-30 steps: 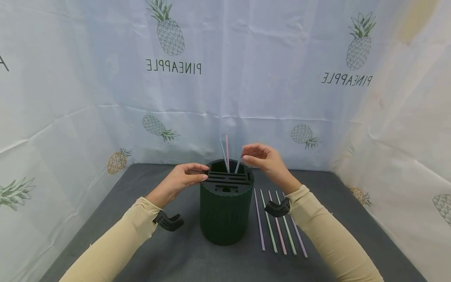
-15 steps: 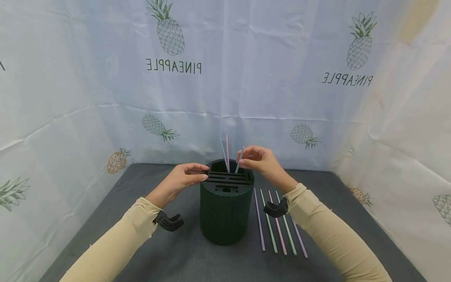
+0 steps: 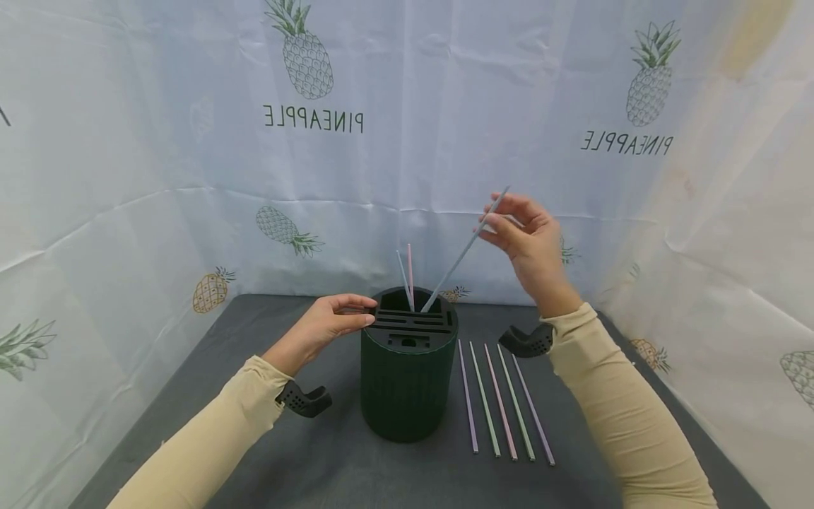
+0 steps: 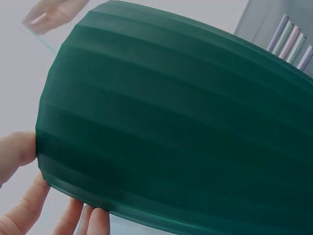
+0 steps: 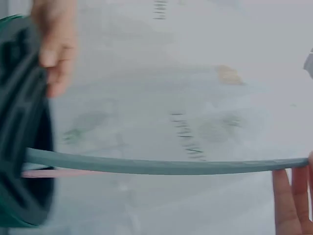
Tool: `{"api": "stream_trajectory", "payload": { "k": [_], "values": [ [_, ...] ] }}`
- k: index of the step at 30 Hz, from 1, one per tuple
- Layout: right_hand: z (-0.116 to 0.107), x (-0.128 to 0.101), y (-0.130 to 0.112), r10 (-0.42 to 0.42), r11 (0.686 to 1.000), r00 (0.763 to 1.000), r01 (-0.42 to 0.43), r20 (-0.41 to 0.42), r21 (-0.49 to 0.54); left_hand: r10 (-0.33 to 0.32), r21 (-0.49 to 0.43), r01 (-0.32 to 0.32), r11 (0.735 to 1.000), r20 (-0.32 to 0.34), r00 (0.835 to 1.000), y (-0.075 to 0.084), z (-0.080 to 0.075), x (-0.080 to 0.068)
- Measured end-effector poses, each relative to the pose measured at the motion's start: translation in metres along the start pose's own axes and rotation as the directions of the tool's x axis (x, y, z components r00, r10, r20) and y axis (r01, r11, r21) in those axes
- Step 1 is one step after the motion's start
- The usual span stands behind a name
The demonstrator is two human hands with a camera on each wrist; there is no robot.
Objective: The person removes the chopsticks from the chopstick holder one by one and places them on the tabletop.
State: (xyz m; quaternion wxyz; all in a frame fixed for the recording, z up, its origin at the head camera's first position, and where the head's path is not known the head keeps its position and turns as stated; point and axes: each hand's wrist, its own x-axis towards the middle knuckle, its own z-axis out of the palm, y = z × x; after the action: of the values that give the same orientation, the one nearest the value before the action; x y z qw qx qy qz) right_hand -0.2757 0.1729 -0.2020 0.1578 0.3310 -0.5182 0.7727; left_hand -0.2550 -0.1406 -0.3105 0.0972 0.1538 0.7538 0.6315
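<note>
A dark green ribbed holder [image 3: 407, 385] stands upright on the grey table [image 3: 267, 438]. My left hand [image 3: 365, 313] grips its top rim at the left; in the left wrist view the thumb and fingers [image 4: 73, 220] press its ribbed side [image 4: 171, 122]. My right hand [image 3: 492, 219], raised up and to the right of the holder, pinches the upper end of a grey-blue straw [image 3: 461, 254]. The straw slants down, and its lower tip is still in the holder's back opening. A pale blue straw [image 3: 402, 279] and a pink straw [image 3: 410, 272] stand in the same opening.
Several pastel straws [image 3: 502, 403] lie side by side on the table right of the holder. A pineapple-print cloth [image 3: 407, 141] hangs behind and along both sides. The holder's lid has several narrow slots [image 3: 410, 326].
My right hand rose up and to the right, drawing the grey-blue straw most of the way out of the holder. The left hand and the holder stayed put.
</note>
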Motion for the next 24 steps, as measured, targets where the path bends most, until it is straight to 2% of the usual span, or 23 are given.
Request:
{"api": "stream_trajectory", "payload": {
  "k": [3,6,9,11,15,18,21,24],
  "values": [
    [-0.010,0.005,-0.017,-0.073,0.990,0.995,0.081,-0.069,0.115,-0.001,-0.001,0.001,1.000,0.000,1.000,0.000,0.000,0.000],
    [-0.024,0.006,-0.032,-0.094,0.974,0.983,0.124,-0.158,0.189,-0.001,-0.002,0.001,1.000,-0.001,1.000,0.000,0.000,0.000],
    [-0.042,0.003,-0.044,-0.071,0.970,0.964,0.126,-0.255,0.206,0.000,-0.002,0.000,1.000,-0.002,1.000,-0.001,0.000,0.000],
    [-0.056,-0.001,-0.047,-0.044,0.981,0.948,0.101,-0.315,0.168,0.002,-0.002,-0.002,1.000,-0.002,1.000,0.000,0.000,0.000],
    [-0.086,-0.012,-0.044,0.061,0.995,0.927,-0.026,-0.371,0.099,0.003,-0.006,-0.003,1.000,0.001,1.000,0.000,0.000,0.000],
    [-0.108,-0.022,-0.033,0.172,0.985,0.911,-0.161,-0.374,0.060,0.001,-0.007,-0.001,1.000,0.003,1.000,0.001,-0.001,0.000],
    [-0.133,-0.035,-0.017,0.275,0.951,0.890,-0.307,-0.365,-0.033,0.000,-0.002,0.000,1.000,0.004,1.000,0.001,0.000,0.000],
    [-0.159,-0.048,0.002,0.370,0.884,0.871,-0.437,-0.323,-0.166,0.000,-0.002,0.000,1.000,0.004,1.000,0.001,0.000,-0.001]
  ]
}}
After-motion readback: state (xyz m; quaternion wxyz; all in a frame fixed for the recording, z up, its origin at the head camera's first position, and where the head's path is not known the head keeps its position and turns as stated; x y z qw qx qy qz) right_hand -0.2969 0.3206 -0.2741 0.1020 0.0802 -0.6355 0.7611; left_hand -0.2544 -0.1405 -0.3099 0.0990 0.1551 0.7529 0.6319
